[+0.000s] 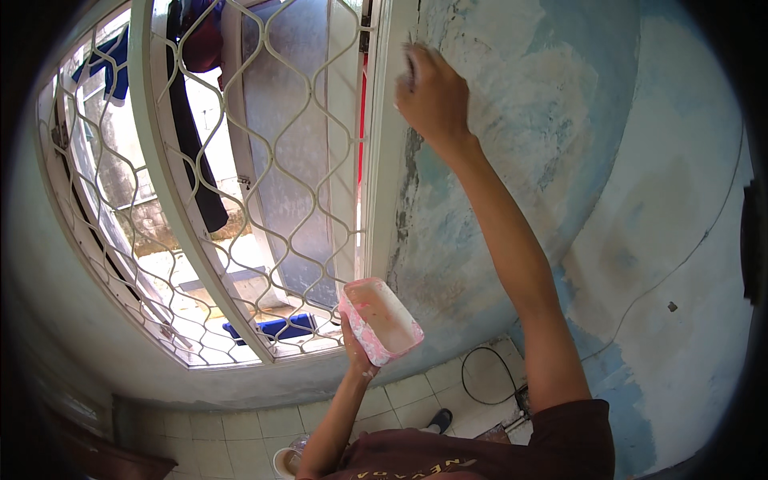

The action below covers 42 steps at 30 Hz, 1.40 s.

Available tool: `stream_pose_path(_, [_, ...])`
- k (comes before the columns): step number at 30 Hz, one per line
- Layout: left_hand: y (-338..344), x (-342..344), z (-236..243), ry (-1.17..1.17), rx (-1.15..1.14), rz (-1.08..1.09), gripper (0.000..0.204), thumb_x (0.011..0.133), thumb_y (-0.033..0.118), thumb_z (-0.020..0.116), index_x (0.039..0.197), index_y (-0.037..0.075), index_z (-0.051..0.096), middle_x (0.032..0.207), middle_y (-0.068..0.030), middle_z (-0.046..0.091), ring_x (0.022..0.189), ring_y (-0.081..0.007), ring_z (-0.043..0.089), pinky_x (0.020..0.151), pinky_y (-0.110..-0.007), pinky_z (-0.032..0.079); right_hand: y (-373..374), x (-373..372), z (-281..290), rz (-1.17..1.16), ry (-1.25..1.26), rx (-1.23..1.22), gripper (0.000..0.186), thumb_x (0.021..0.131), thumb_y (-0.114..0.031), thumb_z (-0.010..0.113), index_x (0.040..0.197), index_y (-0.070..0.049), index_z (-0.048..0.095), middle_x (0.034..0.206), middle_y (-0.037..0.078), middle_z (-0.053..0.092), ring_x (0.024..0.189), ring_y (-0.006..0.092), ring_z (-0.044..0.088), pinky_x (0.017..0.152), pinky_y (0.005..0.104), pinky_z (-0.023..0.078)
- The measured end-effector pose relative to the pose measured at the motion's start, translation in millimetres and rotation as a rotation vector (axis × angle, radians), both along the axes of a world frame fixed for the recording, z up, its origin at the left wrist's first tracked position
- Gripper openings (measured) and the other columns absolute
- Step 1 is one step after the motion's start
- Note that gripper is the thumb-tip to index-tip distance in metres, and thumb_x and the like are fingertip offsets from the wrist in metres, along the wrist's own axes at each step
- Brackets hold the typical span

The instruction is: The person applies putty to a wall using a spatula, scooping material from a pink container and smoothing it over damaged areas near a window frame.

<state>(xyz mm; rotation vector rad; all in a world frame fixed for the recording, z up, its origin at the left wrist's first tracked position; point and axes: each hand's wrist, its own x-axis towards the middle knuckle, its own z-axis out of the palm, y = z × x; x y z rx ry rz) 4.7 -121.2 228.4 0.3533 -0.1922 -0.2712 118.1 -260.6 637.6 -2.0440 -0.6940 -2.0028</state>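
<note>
My left hand (358,350) is closed around the side of a pink rectangular plastic tub (384,352), its walls smeared white. A pale, whitish coating or liquid lies inside, with pink showing through in places. My right arm is stretched up toward the wall (512,152) beside the window frame (390,160). There my right hand (438,94) is closed, its fingers curled and a little blurred. Something small and dark shows at its fingertips, too unclear to name. Next to the hand, a rough cracked strip runs down the patchy white and blue wall.
On the left is a window with a curved cream metal grille (270,152). A black cable (464,376) loops near the tiled floor (240,432). A round container (286,462) stands low beside my left forearm. A dark shoe (441,420) shows below. A thin wire crosses the right wall.
</note>
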Motion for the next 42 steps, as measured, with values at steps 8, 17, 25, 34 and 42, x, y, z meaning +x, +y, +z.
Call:
stream_pose_path(8, [3, -1, -3, 0.005, -0.025, -0.061, 0.076, 0.102, 0.068, 0.038, 0.156, 0.013, 0.036, 0.147, -0.0096, 0.052, 0.132, -0.0294, 0.056, 0.111, -0.051, 0.047, -75, -68, -166, 0.797, 0.540, 0.819, 0.022, 0.094, -0.007, 0.065, 0.113, 0.002, 0.059, 0.100, 0.005, 0.067, 0.089, 0.0101, 0.061, 0.085, 0.0288, 0.051])
stream_pose_path(17, [-16, -7, -44, 0.124, 0.157, -0.023, 0.075, 0.105, 0.063, 0.036, 0.153, 0.006, 0.040, 0.148, -0.0132, 0.053, 0.132, -0.0283, 0.056, 0.113, -0.045, 0.046, -60, -173, -342, 0.699, 1.088, 1.003, 0.033, 0.100, -0.011, 0.061, 0.130, 0.003, 0.056, 0.108, 0.006, 0.067, 0.098, 0.0112, 0.065, 0.088, 0.0268, 0.052])
stream_pose_path(25, [3, -41, -92, 0.168, 0.252, -0.090, 0.077, 0.105, 0.064, 0.037, 0.152, 0.003, 0.041, 0.146, -0.0161, 0.054, 0.130, -0.0293, 0.056, 0.110, -0.045, 0.048, -78, -226, -402, 0.945, 1.339, 0.947, 0.031, 0.096, -0.009, 0.065, 0.124, 0.006, 0.062, 0.112, 0.012, 0.070, 0.103, 0.0164, 0.067, 0.088, 0.0301, 0.054])
stream_pose_path(34, [13, -53, -133, 0.261, 0.298, -0.226, 0.077, 0.105, 0.065, 0.032, 0.150, 0.004, 0.044, 0.139, -0.0161, 0.058, 0.122, -0.0279, 0.062, 0.103, -0.045, 0.053, -78, -228, -431, 0.488, 1.610, 1.183, 0.019, 0.095, -0.012, 0.074, 0.105, 0.004, 0.071, 0.069, -0.006, 0.059, 0.065, -0.0001, 0.055, 0.060, 0.0191, 0.044])
stream_pose_path(42, [-2, -47, -123, 0.222, 0.328, -0.163, 0.077, 0.105, 0.065, 0.034, 0.151, 0.004, 0.044, 0.143, -0.0139, 0.056, 0.126, -0.0263, 0.059, 0.109, -0.043, 0.049, -91, -237, -486, 0.887, 1.381, 1.605, 0.024, 0.098, -0.006, 0.066, 0.120, 0.002, 0.068, 0.113, 0.005, 0.065, 0.108, 0.0126, 0.062, 0.095, 0.0276, 0.048])
